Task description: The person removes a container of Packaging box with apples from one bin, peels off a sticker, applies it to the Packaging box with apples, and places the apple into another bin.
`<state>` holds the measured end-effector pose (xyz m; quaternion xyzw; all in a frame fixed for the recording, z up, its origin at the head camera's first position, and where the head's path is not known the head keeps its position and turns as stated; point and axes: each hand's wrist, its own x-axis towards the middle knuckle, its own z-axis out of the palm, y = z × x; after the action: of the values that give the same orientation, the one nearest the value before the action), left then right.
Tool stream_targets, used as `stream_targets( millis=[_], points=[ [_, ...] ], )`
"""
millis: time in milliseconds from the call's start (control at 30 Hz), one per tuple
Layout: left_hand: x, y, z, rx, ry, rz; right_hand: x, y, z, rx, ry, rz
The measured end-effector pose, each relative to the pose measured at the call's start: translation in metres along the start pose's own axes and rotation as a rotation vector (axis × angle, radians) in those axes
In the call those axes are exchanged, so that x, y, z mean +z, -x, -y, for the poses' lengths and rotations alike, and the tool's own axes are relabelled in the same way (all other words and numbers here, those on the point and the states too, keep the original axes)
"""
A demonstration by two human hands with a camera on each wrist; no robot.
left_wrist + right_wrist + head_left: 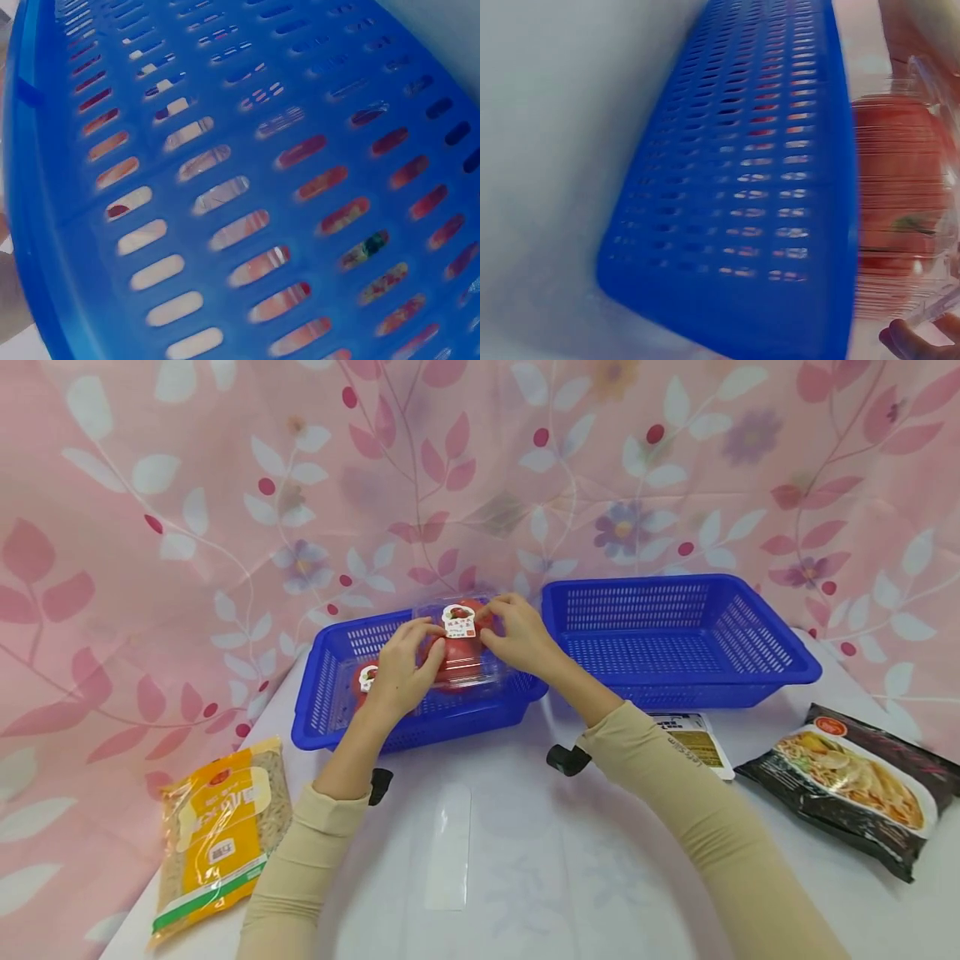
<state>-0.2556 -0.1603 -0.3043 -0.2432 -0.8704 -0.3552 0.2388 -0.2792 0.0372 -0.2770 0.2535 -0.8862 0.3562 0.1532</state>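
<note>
A clear plastic box of tomatoes point(459, 664) with a white label is at the right part of the left blue basket point(468, 717). My left hand point(405, 667) holds its left side, and my right hand point(516, 633) grips its right side. A second labelled tomato box point(367, 678) lies in that basket, partly hidden behind my left hand. Through the slots of the basket wall point(75, 292), red shows in the left wrist view. The right wrist view catches the held tomato box point(900, 180) beyond the basket rim, with right fingertips point(907, 337) at its edge.
Another blue basket point(637, 695) stands to the right. A yellow bag of grain-like food point(225, 831) lies at left. At right are a black noodle packet point(855, 772) and a flat packet point(693, 739) partly covered by my sleeve. A clear strip point(448, 852) lies in front.
</note>
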Motion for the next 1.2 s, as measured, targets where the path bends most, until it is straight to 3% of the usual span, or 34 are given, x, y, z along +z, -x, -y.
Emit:
stream_targets(
  millis=[233,533,900,1200],
  points=[
    [0.004,-0.003,0.005,-0.098,-0.008,0.065,0.009,-0.001,-0.011,0.022,-0.008,-0.005],
    [0.011,-0.004,0.014,-0.188,-0.029,0.089,0.025,-0.003,-0.022,0.035,-0.002,0.008],
    [0.026,-0.003,0.024,-0.184,-0.074,0.095,0.039,-0.002,-0.035,0.077,-0.001,0.007],
    [0.029,-0.002,0.027,-0.173,-0.084,0.122,0.045,-0.001,-0.040,0.101,-0.023,0.012]
  ],
)
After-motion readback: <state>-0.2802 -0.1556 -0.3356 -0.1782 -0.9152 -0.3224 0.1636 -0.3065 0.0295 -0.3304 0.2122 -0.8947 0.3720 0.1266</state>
